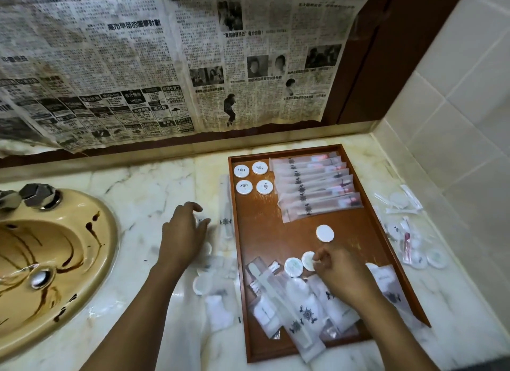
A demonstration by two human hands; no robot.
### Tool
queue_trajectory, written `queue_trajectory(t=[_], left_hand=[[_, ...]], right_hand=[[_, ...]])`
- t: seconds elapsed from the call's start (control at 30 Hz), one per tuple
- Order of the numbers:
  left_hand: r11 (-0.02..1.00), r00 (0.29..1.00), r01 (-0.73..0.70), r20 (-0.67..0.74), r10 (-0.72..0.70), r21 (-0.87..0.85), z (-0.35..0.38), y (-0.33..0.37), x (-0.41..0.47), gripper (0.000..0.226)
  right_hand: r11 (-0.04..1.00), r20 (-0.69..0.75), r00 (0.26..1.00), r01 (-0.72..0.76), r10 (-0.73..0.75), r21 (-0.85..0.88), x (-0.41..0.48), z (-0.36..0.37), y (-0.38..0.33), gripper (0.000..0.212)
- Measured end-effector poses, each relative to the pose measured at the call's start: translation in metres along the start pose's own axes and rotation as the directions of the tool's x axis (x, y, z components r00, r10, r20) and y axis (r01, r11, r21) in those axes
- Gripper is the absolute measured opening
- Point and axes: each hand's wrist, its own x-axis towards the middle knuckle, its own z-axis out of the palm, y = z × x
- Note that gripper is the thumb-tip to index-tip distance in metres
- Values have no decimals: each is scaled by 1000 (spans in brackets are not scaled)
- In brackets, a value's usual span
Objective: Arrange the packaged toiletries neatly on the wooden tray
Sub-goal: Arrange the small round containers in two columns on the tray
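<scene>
Head view looks down on a rectangular wooden tray (276, 221) with a low raised rim and a smooth reddish-brown floor, lying on a glossy, veined marble table (154, 183).

At the tray's far left corner, four round white discs (253, 178) sit in a two-by-two square, each printed with a small dark emblem. Beside them, long frosted sachets (317, 185) lie overlapped like shingles, bearing the same emblem, with pink and dark shapes showing through the film. No wording on them can be read.

A plain white disc (324, 233) lies alone mid-tray. The right hand (339, 274) pinches the edge of a pale disc (308, 260), which touches a second pale disc (293, 267). At the near end, crinkled frosted packets (300, 310) lie heaped and crossed.

The left hand (182, 232) is over the table left of the tray, fingers arched above a small white packet (201, 221); whether it grips it I cannot tell. More loose packets (408, 232) lie scattered on the table to the right.

A beige ceramic sink (82, 260) shows brown streaks. Yellowed newspaper (165, 67) in Chinese print hangs behind.
</scene>
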Motion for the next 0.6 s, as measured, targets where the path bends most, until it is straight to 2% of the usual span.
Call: queue_trajectory(t=[0.03, 0.1, 0.17, 0.2, 0.3, 0.37, 0.43, 0.5, 0.6], left_hand=[[997, 998, -70, 9, 70, -27, 2, 8, -9, 16], [981, 978, -175, 96, 183, -83, 9, 24, -26, 9], [970, 952, -204, 205, 228, -131, 18, 38, -43, 6], [967, 938, -212, 249, 243, -143, 22, 46, -50, 8], [949, 870, -292, 379, 315, -118, 39, 65, -69, 24], [926, 810, -376, 495, 313, 30, 49, 72, -76, 47], [897, 792, -413, 547, 271, 155, 57, 78, -79, 60], [897, 816, -402, 516, 261, 182, 59, 83, -78, 55], [903, 849, -382, 460, 258, 198, 61, 89, -78, 36]], right_hand=[[1000, 29, 1000, 9, -9, -17, -5, -1, 3, 12], [993, 149, 989, 33, -17, -111, -19, 3, 6, 41], [955, 211, 977, 74, -12, -286, -32, 12, 7, 69], [928, 192, 981, 93, -24, -360, -36, 19, 8, 76], [923, 12, 993, 111, -115, -367, -35, 28, 18, 74], [941, -92, 983, 120, -156, -315, -27, 24, 25, 67], [956, -163, 973, 114, -162, -270, -21, 12, 34, 62], [970, -240, 959, 100, -153, -220, -16, -2, 46, 58], [986, -358, 922, 113, -150, -121, -13, -21, 69, 53]])
